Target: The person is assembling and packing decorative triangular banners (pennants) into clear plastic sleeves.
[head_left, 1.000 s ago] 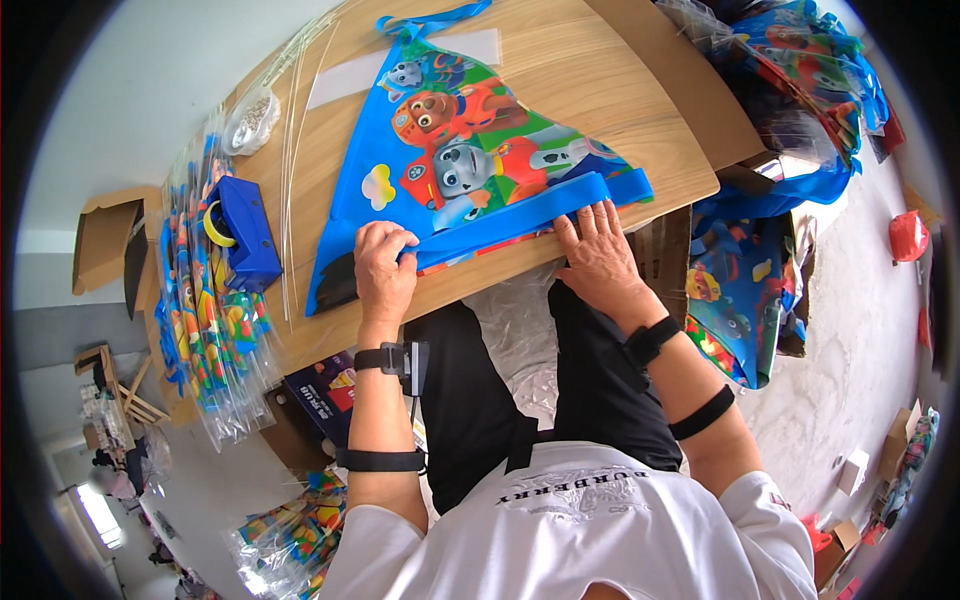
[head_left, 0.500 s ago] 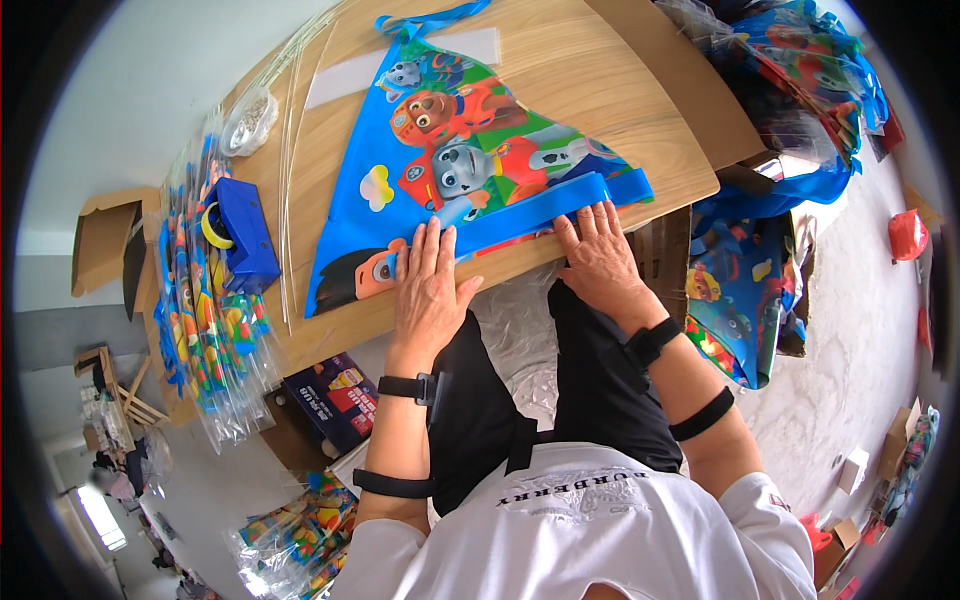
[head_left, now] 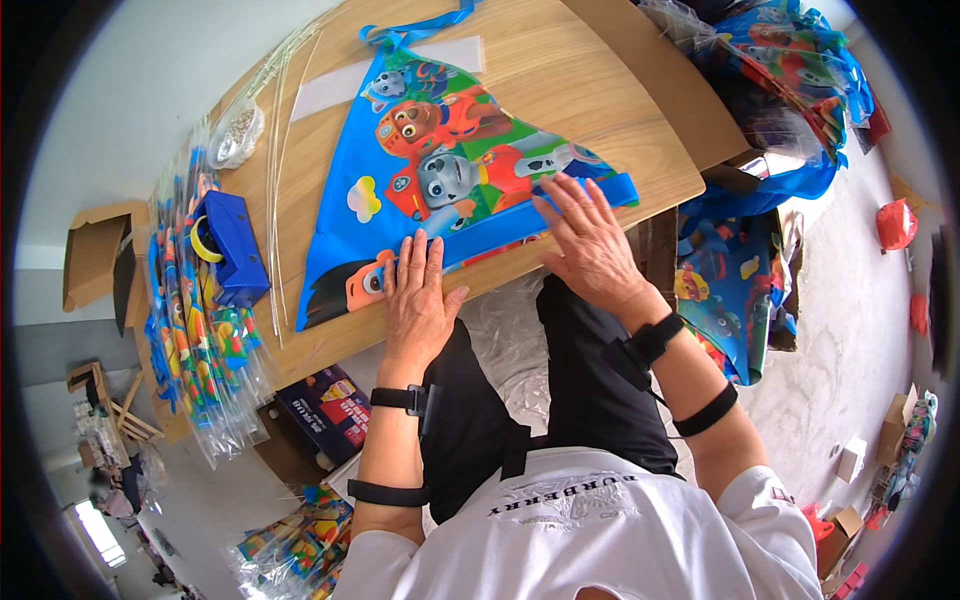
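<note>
A triangular kite [head_left: 350,240] of thin blue sheet, printed with cartoon dogs, lies flat on the wooden table. A plain blue strip [head_left: 490,230] runs along its near side, and a blue ribbon tail [head_left: 415,35] trails from its far tip. My left hand [head_left: 415,305] rests on the near edge beside a printed face, its fingers stretched out flat. Over the strip's middle and right part, my right hand [head_left: 590,240] has its fingers extended and slightly apart; whether it presses on the sheet I cannot tell. Neither hand grips anything.
Left on the table are a blue tape dispenser [head_left: 230,250], thin white rods [head_left: 275,190], a small bowl of white pieces [head_left: 237,135] and bagged printed bundles [head_left: 195,340]. A white strip [head_left: 330,90] lies partly under the kite. Colourful sheets [head_left: 725,290] fill a box at right.
My right hand has slid left and away from me, off the strip's right end. The left hand stays at the near edge. The whole view has shifted slightly.
</note>
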`<state>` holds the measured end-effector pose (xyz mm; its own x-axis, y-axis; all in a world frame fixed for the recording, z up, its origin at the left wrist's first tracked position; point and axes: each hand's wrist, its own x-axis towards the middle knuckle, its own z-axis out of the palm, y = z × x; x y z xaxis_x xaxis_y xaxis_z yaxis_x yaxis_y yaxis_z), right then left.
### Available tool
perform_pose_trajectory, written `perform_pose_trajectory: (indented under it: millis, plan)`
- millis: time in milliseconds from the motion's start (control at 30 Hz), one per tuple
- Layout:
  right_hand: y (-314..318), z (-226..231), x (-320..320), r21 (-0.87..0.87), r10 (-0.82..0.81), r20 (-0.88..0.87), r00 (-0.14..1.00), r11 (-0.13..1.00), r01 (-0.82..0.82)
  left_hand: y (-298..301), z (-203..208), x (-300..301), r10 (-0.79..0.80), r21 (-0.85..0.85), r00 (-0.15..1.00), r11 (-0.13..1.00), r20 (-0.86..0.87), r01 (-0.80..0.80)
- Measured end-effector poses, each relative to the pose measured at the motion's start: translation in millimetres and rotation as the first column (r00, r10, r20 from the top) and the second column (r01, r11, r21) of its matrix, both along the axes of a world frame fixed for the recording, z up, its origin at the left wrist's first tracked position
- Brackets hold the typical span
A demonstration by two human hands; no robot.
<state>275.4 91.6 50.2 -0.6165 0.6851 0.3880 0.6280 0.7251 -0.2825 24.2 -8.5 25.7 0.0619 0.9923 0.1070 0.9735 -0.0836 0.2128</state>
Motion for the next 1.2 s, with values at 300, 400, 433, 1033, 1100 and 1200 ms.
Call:
perform_pose_trajectory:
  millis: [300, 400, 433, 1033, 1100, 1200]
  plan:
    - [31, -25, 25, -0.052, 0.064, 0.201, 0.978, 0.997, -0.055, -12, -1, -38, 0.01, 0.106, 0.999, 0.994, 0.052, -0.016]
    - [40, -26, 33, 0.015, 0.078, 0.16, 0.984, 0.997, -0.081, -10, 1, -45, -0.008, 0.154, 1.0, 0.988, -0.02, 0.011]
    - [44, -28, 36, 0.049, 0.092, 0.178, 0.98, 0.994, -0.102, -9, 0, -48, -0.041, 0.186, 0.994, 0.981, -0.101, 0.059]
    - [140, 5, 12, -0.484, 0.221, 0.158, 0.962, 0.867, -0.12, 48, 28, -97, 0.009, -0.097, 0.867, 0.994, 0.499, 0.046]
    - [148, 5, 6, -0.504, 0.211, 0.226, 0.951, 0.861, -0.071, 53, 30, -96, 0.141, -0.209, 0.887, 0.977, 0.439, -0.052]
    - [155, 6, -4, -0.517, 0.202, 0.325, 0.924, 0.856, -0.006, 56, 24, -95, 0.039, -0.042, 0.951, 0.999, 0.307, -0.028]
